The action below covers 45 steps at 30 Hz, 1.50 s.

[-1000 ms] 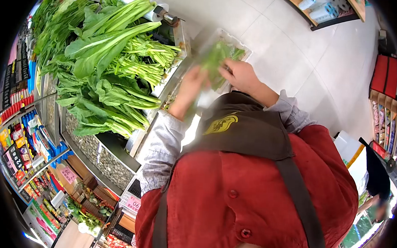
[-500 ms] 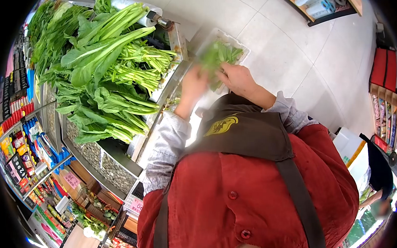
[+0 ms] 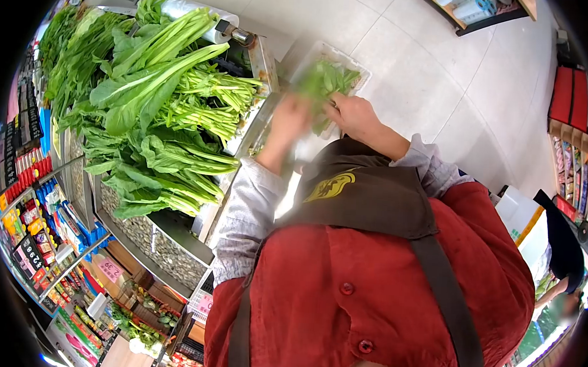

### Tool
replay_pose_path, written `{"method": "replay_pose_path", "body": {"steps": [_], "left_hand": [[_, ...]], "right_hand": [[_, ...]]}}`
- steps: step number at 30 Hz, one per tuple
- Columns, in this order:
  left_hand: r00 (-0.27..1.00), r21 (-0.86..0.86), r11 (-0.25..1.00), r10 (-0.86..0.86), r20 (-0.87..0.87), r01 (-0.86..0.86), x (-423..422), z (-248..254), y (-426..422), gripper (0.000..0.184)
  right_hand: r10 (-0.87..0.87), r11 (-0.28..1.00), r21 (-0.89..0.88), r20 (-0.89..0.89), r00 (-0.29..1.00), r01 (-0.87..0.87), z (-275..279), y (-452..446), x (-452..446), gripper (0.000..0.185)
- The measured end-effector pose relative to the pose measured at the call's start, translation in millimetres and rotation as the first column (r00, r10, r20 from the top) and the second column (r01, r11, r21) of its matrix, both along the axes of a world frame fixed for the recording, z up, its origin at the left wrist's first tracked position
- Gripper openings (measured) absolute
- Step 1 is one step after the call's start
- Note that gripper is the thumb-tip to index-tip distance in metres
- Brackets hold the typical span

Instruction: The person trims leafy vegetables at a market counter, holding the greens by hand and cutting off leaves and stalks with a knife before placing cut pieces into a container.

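A white plastic basket [image 3: 365, 82] with loose green leaves [image 3: 338, 75] in it is low in front of me, beside the vegetable stand. Over its near side my right hand [image 3: 356, 117] has thumb and fingers pinched together at the leafy greens. My left hand [image 3: 289, 120] is smeared by motion at the basket's left side, and its fingers do not show clearly. Blurred green leaves are just above it, so whether it grips them is hidden. Both hands are close together, in front of my dark apron [image 3: 365, 200].
On the left, bunches of leafy greens [image 3: 160, 99] are heaped on a metal-edged stand, with a plastic bag roll [image 3: 193, 12] at its far end. Packaged goods fill the shelves [image 3: 39, 225] at far left. Another person [image 3: 563, 251] is at the right edge.
My left hand stays blurred beside the basket, and my right hand has shifted only slightly at the greens. The whole view has tilted a little.
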<state>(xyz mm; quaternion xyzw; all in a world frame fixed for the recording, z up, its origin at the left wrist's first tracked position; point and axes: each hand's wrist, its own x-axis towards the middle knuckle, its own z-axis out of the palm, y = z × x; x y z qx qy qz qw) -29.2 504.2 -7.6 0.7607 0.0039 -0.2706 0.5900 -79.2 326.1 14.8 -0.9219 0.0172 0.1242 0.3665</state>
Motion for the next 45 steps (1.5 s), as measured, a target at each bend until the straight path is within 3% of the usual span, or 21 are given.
{"method": "replay_pose_path", "body": {"steps": [2, 5, 7, 9, 11, 13, 15, 18, 23, 25, 27, 28, 29, 30, 32, 34, 36, 38, 40, 43, 45], "left_hand": [[0.943, -0.201, 0.98, -0.07, -0.325, 0.003, 7.1, 31.4, -1.8, 0.019], [0.854, -0.369, 0.929, -0.18, -0.489, -0.015, 17.9, 47.3, 2.0, 0.02], [0.815, -0.355, 0.934, -0.175, -0.553, -0.04, 19.6, 39.7, 5.0, 0.023], [0.642, -0.425, 0.885, -0.215, -0.736, -0.19, 20.6, 35.1, 5.9, 0.025], [0.588, -0.489, 0.845, -0.287, -0.757, -0.218, 21.2, 34.2, 6.8, 0.027], [0.477, -0.734, 0.619, -0.574, -0.666, -0.28, 25.0, 38.6, 6.8, 0.028], [0.487, -0.727, 0.625, -0.559, -0.671, -0.284, 26.6, 41.9, 7.2, 0.03], [0.456, -0.831, 0.438, -0.697, -0.554, -0.342, 32.2, 39.7, 8.1, 0.031], [0.504, -0.872, 0.432, -0.713, -0.487, -0.23, 40.0, 35.5, 15.5, 0.031], [0.494, -0.836, 0.457, -0.674, -0.549, -0.306, 38.7, 49.5, 25.6, 0.032], [0.522, -0.7, 0.619, -0.49, -0.698, -0.356, 35.4, 80.7, 36.7, 0.035], [0.632, -0.654, 0.748, -0.453, -0.629, -0.115, 36.4, 100.2, 43.2, 0.035], [0.724, -0.529, 0.841, -0.435, -0.536, 0.114, 38.1, 117.9, 49.8, 0.036], [0.816, -0.353, 0.867, -0.469, -0.337, 0.353, 41.3, 134.2, 58.3, 0.034], [0.846, 0.144, 0.834, -0.531, -0.05, 0.532, 49.4, 180.4, 73.3, 0.027], [0.771, 0.613, 0.677, -0.615, 0.167, 0.407, 61.6, 216.0, 82.1, 0.023], [0.62, 0.826, 0.554, -0.685, 0.384, 0.101, 83.7, 230.7, 85.5, 0.022], [0.468, 0.839, 0.529, -0.714, 0.52, -0.125, 119.2, 229.2, 86.2, 0.022], [0.227, 0.825, 0.505, -0.798, 0.558, -0.252, 157.5, 219.1, 89.7, 0.024], [0.081, 0.8, 0.493, -0.833, 0.548, -0.344, 202.0, 183.3, 97.4, 0.028], [0.109, 0.814, 0.47, -0.84, 0.531, -0.342, 216.3, 157.7, 100.3, 0.031]], "right_hand": [[0.027, 1.0, -0.019, 0.109, 0.994, -0.025, -10.7, -1.8, 3.5, 0.029], [0.053, 0.998, -0.017, 0.07, 0.996, -0.052, -5.0, -1.5, 10.3, 0.028], [0.064, 0.998, -0.008, 0.104, 0.993, -0.064, -7.0, -3.5, 11.1, 0.028], [0.071, 0.997, -0.002, 0.136, 0.988, -0.072, -9.0, -5.4, 12.2, 0.027], [0.073, 0.996, 0.029, 0.179, 0.981, -0.079, -10.2, -7.9, 12.6, 0.026], [0.08, 0.994, 0.051, 0.209, 0.975, -0.093, -9.7, -9.5, 16.2, 0.026], [0.089, 0.991, 0.074, 0.242, 0.966, -0.11, -11.2, -11.0, 19.9, 0.026], [0.07, 0.989, 0.11, 0.215, 0.974, -0.095, -26.4, -19.5, 11.7, 0.024], [-0.148, 0.956, 0.272, 0.117, 0.982, 0.112, -45.8, -32.4, -4.3, 0.023], [-0.176, 0.946, 0.304, 0.201, 0.964, 0.109, -48.9, -30.1, 0.1, 0.024], [-0.171, 0.95, 0.288, 0.147, 0.974, 0.123, -46.0, -30.9, 8.3, 0.025], [-0.197, 0.95, 0.274, 0.144, 0.97, 0.153, -48.2, -29.4, 10.5, 0.025], [-0.091, 0.976, 0.216, 0.27, 0.959, 0.032, -59.8, -34.9, 10.0, 0.025], [-0.145, 0.963, 0.254, 0.214, 0.966, 0.088, -52.9, -34.1, 8.9, 0.025], [-0.101, 0.965, 0.257, 0.202, 0.974, 0.047, -55.8, -36.9, 4.0, 0.027], [-0.059, 0.968, 0.251, 0.187, 0.981, 0.011, -74.1, -37.2, -4.9, 0.027], [-0.024, 0.971, 0.238, 0.169, 0.985, -0.017, -84.8, -34.4, -11.3, 0.026], [0.041, 0.971, 0.239, -0.104, 0.994, -0.015, -77.5, -28.6, -15.6, 0.028], [0.028, 0.962, 0.271, -0.001, 1.0, -0.027, -81.5, -20.0, -22.4, 0.026], [0.008, 0.955, 0.292, 0.116, 0.993, -0.042, -80.0, -14.7, -32.7, 0.024], [0.004, 0.96, 0.275, 0.149, 0.989, -0.046, -76.5, -15.6, -36.9, 0.023]]}}
